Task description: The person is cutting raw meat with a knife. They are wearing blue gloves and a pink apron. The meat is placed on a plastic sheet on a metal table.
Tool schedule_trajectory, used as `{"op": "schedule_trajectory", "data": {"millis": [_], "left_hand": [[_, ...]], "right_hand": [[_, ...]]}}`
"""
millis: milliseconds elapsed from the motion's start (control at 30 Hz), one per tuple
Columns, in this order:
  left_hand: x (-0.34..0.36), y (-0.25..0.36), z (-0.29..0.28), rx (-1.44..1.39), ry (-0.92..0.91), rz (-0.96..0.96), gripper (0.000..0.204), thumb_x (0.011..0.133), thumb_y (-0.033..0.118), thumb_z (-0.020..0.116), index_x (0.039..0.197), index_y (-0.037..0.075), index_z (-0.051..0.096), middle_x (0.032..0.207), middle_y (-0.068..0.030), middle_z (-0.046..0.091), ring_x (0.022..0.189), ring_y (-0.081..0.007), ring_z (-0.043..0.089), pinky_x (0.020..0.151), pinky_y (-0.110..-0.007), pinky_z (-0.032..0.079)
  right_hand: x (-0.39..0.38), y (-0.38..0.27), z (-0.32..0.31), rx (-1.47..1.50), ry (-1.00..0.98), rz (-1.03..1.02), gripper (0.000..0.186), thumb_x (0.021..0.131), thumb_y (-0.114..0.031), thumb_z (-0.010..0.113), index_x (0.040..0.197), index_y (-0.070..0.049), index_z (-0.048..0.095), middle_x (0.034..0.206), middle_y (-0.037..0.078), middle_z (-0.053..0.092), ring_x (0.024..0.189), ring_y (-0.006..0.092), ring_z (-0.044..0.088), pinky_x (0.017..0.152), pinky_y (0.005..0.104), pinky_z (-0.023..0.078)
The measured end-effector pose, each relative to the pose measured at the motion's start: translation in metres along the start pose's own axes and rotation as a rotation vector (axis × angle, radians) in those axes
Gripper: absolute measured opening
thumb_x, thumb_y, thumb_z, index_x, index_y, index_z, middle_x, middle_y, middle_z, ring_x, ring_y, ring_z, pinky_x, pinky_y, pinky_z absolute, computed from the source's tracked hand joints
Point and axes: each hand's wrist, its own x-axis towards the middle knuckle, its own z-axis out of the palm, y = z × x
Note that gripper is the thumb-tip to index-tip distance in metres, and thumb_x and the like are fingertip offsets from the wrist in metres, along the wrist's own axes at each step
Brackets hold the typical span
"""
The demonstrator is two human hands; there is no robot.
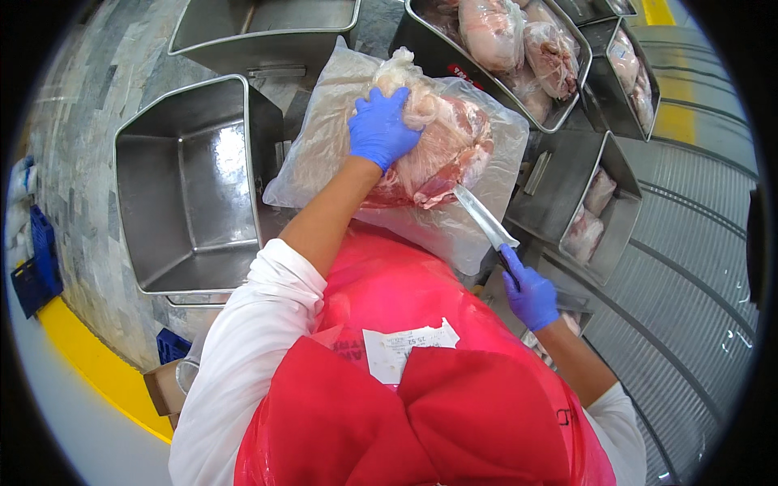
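Note:
A large piece of raw meat with pale fat [454, 142] lies on a crumpled clear plastic sheet [312, 142] in the upper middle. My left hand [381, 130], in a blue glove, rests over its fatty left part with the fingers curved onto it, gripping. My right hand [527, 296], also blue-gloved, is closed round the handle of a long knife [478, 215] at the lower right of the meat. The blade points up and left, its tip at the meat's lower edge; whether it is inside the meat I cannot tell.
An open steel bin [182, 202] stands left, another [263, 16] behind. Bins of bagged meat [551, 61] stand upper right and right [587, 219]. Blue crates [36, 267] and a cardboard box [162, 389] are lower left. Grey ribbed metal [689, 267] fills the right side.

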Motion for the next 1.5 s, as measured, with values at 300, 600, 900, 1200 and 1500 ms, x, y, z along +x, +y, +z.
{"op": "schedule_trajectory", "data": {"millis": [300,600,900,1200,1500], "left_hand": [[0.009,0.000,0.002,0.058,-0.029,0.017,0.073,0.086,0.064,0.067,0.147,0.024,0.056,0.139,-0.0257,0.055,0.125,-0.0482,0.056,0.104,-0.055,0.049],[0.013,-0.003,0.004,0.040,-0.044,0.009,0.075,0.084,0.066,0.068,0.145,0.024,0.057,0.140,-0.0264,0.054,0.129,-0.0470,0.054,0.106,-0.054,0.048],[0.018,-0.009,0.014,-0.060,-0.032,0.056,0.075,0.083,0.064,0.071,0.144,0.022,0.060,0.139,-0.0277,0.055,0.126,-0.0482,0.056,0.107,-0.053,0.048],[0.014,-0.010,0.012,-0.055,-0.015,0.035,0.072,0.080,0.062,0.073,0.141,0.025,0.062,0.140,-0.0234,0.054,0.122,-0.0472,0.057,0.104,-0.055,0.049],[0.017,0.004,0.006,0.023,-0.006,0.029,0.063,0.084,0.056,0.072,0.138,0.026,0.062,0.131,-0.0215,0.058,0.115,-0.0469,0.060,0.098,-0.054,0.052]], "right_hand": [[0.036,0.057,0.166,0.306,0.450,-0.160,0.057,0.094,-0.023,0.071,0.149,-0.027,0.057,0.076,0.012,0.061,0.060,0.0345,0.063,0.056,0.0452,0.054],[-0.037,0.023,0.017,0.023,0.282,0.035,0.055,0.094,-0.032,0.071,0.147,-0.035,0.058,0.073,0.011,0.057,0.062,0.0316,0.063,0.056,0.0447,0.053],[-0.004,0.001,-0.092,-0.177,0.149,0.010,0.044,0.097,-0.034,0.066,0.140,-0.032,0.063,0.082,0.014,0.068,0.072,0.0364,0.069,0.063,0.0494,0.054],[0.078,-0.049,-0.180,-0.342,-0.190,-0.110,0.036,0.100,-0.032,0.057,0.133,-0.021,0.065,0.086,0.018,0.072,0.080,0.0393,0.071,0.068,0.0538,0.055],[0.075,0.011,-0.122,-0.072,-0.151,-0.069,0.044,0.099,-0.034,0.062,0.143,-0.029,0.060,0.084,0.019,0.071,0.074,0.0398,0.070,0.066,0.0499,0.055]]}}
